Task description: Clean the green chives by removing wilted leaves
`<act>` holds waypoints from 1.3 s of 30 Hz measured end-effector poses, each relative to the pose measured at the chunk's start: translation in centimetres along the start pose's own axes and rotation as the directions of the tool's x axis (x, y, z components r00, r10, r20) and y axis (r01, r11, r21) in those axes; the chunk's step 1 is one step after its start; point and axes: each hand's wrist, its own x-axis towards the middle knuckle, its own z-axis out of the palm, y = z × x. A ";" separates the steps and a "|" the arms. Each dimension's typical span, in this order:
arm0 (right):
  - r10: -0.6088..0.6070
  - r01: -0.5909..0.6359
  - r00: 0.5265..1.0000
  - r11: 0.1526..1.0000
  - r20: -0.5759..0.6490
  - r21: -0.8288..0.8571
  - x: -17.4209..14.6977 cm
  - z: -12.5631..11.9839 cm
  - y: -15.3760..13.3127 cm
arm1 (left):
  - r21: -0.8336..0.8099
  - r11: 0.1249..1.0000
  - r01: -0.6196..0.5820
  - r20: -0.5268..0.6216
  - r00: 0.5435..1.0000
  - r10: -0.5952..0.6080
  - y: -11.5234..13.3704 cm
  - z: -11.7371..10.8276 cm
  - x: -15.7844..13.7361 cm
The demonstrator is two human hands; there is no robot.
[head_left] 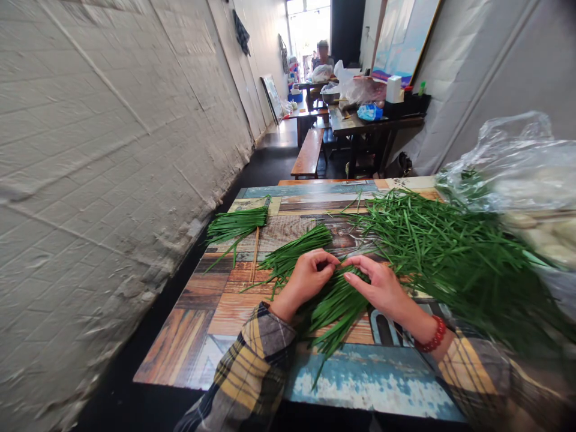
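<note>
My left hand [310, 276] is closed in a pinch at the upper end of a bunch of garlic chives [337, 309]. From the other side my right hand [380, 285], with a red bead bracelet [432, 335] at the wrist, pinches the same end between thumb and forefinger. The fingertips nearly meet, and whatever small part lies between them is hard to see. A neat second bunch [299, 247] lies just beyond my left hand. Farther left, a flat row of cut chives [238, 222] lies across thin wooden skewers [255, 257].
A large loose heap of chives [432, 234] covers the right of the patterned table [180, 342]. Clear plastic bags [517, 168] with pale contents stand behind it. A rough white wall [112, 150] runs along the left. Beyond are a bench [309, 153] and a cluttered table [355, 125].
</note>
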 end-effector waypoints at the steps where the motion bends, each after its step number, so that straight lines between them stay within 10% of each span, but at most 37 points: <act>1: 0.000 0.000 1.000 1.000 -0.001 -0.001 0.0 0.0 0.0 | 0.001 1.000 -0.002 0.003 1.000 0.002 0.0 0.0 0.0; 39: -0.004 0.004 1.000 1.000 -0.004 0.013 0.0 0.1 0.1 | 0.102 0.987 -0.127 0.113 0.987 0.115 -0.3 0.0 -0.2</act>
